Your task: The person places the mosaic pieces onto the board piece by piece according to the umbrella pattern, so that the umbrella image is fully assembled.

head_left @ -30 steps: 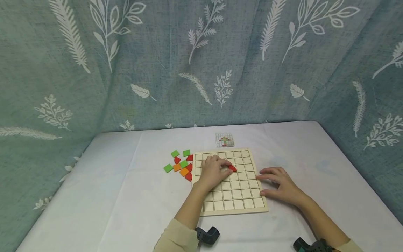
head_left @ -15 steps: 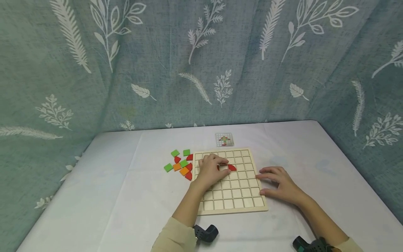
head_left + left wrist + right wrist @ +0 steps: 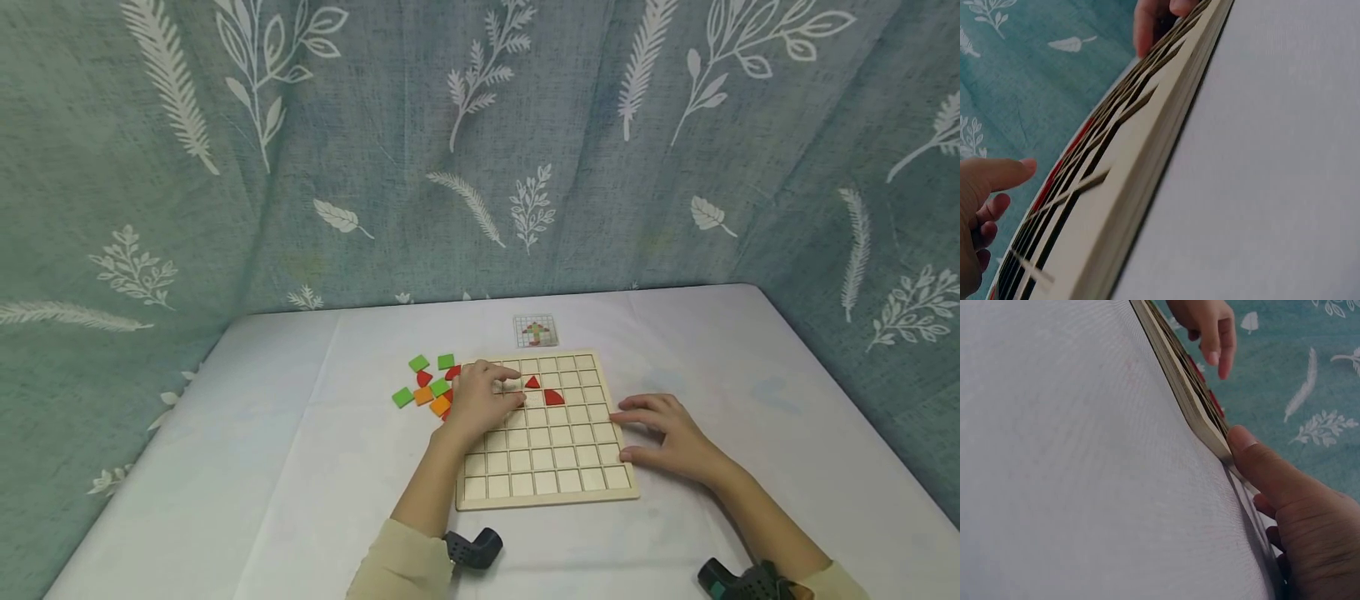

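Observation:
My left hand (image 3: 476, 404) hovers over the left side of a wooden grid board (image 3: 543, 505), thumb and fingers apart with nothing between them. Just right of its fingertips, a small red triangle tile (image 3: 532, 382) lies in one square. A red quarter-round tile (image 3: 553, 397) sits in a square lower and to the right. My right hand (image 3: 671, 437) rests at the board's right edge, fingers spread; in the right wrist view its thumb (image 3: 1244, 437) is right at the board's corner.
Left of the board lie several loose tiles: green squares (image 3: 418, 363), orange squares (image 3: 423, 396) and red pieces (image 3: 424, 379), some partly behind my left hand. Beyond the board's far edge is a small pattern card (image 3: 536, 331). A patterned curtain (image 3: 480, 183) hangs behind the white-covered table (image 3: 337, 467).
My left hand has moved left off the middle of the board, uncovering the red triangle tile in its square. My right hand stays at the right edge.

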A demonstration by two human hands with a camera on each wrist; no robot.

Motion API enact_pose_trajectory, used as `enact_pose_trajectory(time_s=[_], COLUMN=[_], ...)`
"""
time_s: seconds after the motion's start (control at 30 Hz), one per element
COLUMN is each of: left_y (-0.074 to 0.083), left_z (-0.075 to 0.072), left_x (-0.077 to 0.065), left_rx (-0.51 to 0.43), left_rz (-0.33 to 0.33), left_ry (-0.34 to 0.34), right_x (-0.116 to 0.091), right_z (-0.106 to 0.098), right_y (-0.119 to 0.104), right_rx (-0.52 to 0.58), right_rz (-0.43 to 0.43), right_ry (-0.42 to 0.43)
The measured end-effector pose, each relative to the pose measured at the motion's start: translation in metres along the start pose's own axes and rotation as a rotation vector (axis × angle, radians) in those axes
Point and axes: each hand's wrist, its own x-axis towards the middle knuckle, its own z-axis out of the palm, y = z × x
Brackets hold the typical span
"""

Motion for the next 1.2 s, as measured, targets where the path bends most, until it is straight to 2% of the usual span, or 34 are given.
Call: enact_pose_trajectory(time_s=[0.1, 0.27, 0.57, 0.73, 0.97, 1.2], left_y=[-0.006, -0.016, -0.032, -0.043, -0.062, -0.076], left_z=[-0.006, -0.015, -0.037, -0.048, -0.059, -0.068], left_x=[-0.001, -0.004, -0.008, -0.008, -0.011, -0.01], left_rx=[-0.03, -0.022, 0.025, 0.049, 0.153, 0.238], left_rz=[-0.021, -0.052, -0.018, -0.043, -0.082, -0.144], left_ry=[0.017, 0.044, 0.115, 0.137, 0.159, 0.264], right_x=[0.0, -0.001, -0.001, -0.003, -0.003, -0.001], right_z=[0.0, 0.0, -0.002, -0.002, -0.002, 0.0], right_y=[0.0, 0.001, 0.001, 0.002, 0.0, -0.001], right_rx=[-0.005, -0.007, -0.007, -0.008, 0.001, -0.013], right_rz=[-0.006, -0.03, -0.03, -0.023, -0.025, -0.019], right_ry=[0.002, 0.013, 0.019, 0.014, 0.005, 0.004])
